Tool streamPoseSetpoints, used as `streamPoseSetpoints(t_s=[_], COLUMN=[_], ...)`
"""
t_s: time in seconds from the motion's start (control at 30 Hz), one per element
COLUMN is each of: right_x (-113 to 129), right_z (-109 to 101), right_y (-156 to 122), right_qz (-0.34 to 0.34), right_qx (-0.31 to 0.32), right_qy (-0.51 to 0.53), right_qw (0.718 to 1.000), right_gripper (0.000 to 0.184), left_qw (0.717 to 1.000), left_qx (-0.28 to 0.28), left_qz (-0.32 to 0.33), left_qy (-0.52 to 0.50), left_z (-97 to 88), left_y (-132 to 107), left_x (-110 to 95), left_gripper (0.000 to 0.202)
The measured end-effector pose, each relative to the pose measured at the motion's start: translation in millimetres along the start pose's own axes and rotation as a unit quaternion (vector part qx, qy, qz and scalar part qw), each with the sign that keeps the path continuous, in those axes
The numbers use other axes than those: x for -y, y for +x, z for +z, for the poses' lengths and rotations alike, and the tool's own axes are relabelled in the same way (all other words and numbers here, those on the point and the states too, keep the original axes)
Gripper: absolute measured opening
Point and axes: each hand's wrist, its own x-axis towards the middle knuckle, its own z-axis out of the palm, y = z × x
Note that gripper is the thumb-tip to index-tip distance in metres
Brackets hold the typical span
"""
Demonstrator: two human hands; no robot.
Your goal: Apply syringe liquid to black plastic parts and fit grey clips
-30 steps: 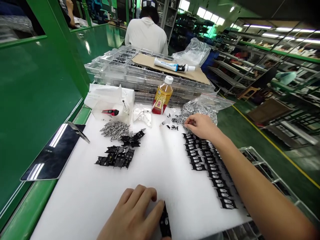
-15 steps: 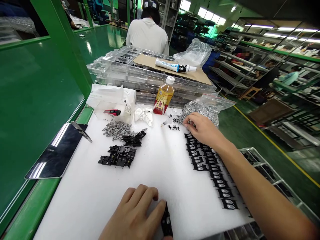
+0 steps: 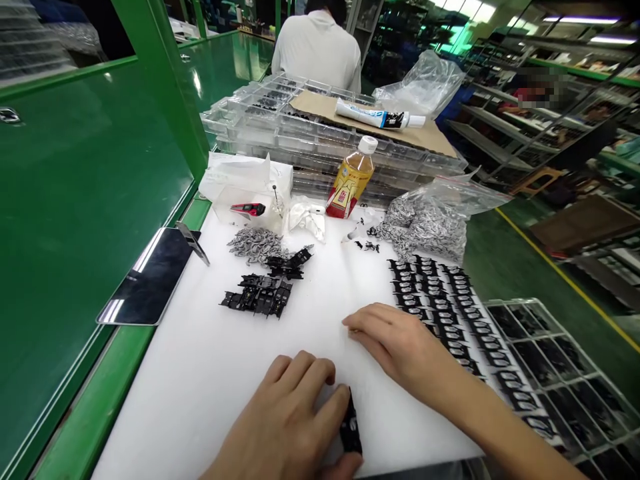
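Note:
Near the front edge of the white work board (image 3: pixel 210 373), my left hand (image 3: pixel 300 413) grips a small black plastic part (image 3: pixel 351 427) between thumb and index finger. My right hand (image 3: pixel 387 333) is over the middle of the board, fingertips pinched together; whatever they hold is too small or hidden to make out. Right of it lie rows of black parts (image 3: pixel 433 293) with grey pieces set on them. A loose pile of black parts (image 3: pixel 265 293) lies at left, beside a heap of small grey pieces (image 3: pixel 255 245).
A clear bag of grey pieces (image 3: pixel 435 223) lies open at the back right, near a drink bottle (image 3: pixel 353 179). Behind, a glue tube (image 3: pixel 377 117) rests on stacked clear trays (image 3: pixel 300 143). A phone (image 3: pixel 145 280) lies at left; a compartment tray (image 3: pixel 540 380) stands at right.
My right hand has come back from beside the bag of grey pieces toward my left hand, fingers still pinched. My left hand keeps hold of the black part. The view has shifted slightly.

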Motion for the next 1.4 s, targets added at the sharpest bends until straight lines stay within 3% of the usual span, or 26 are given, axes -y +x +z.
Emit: streamPoseSetpoints(t_s=[0.07, 0.53, 0.73, 0.87, 1.03, 1.4], right_x=[-2.6, -3.8, 37.2, 62.1, 65.3, 71.4], right_z=[1.3, -6.0, -20.6, -6.8, 16.9, 22.7], right_y=[1.1, 10.1, -27.5, -51.2, -58.6, -54.0], right_qz=[0.014, 0.042, 0.026, 0.025, 0.023, 0.024], right_qx=[-0.023, -0.052, -0.025, -0.018, -0.052, -0.022], right_qy=[0.015, 0.07, 0.114, 0.118, 0.09, 0.015], right_qw=[1.0, 0.995, 0.993, 0.993, 0.994, 0.999], right_gripper=[0.015, 0.015, 0.011, 0.019, 0.02, 0.025], left_qw=[1.0, 0.999, 0.997, 0.995, 0.995, 0.995], left_qx=[0.007, 0.038, 0.055, 0.076, 0.079, 0.084], left_qz=[-0.004, -0.016, -0.024, -0.026, -0.027, -0.012], left_qy=[-0.002, -0.024, -0.044, -0.054, -0.059, -0.049], left_z=[-1.8, -11.1, -15.7, -16.5, -15.1, -14.5], left_y=[0.8, 2.9, 4.6, 5.2, 4.6, 3.4], left_x=[-0.9, -4.1, -5.8, -5.1, -4.7, -4.0], left_gripper=[0.049, 0.044, 0.035, 0.026, 0.029, 0.034])
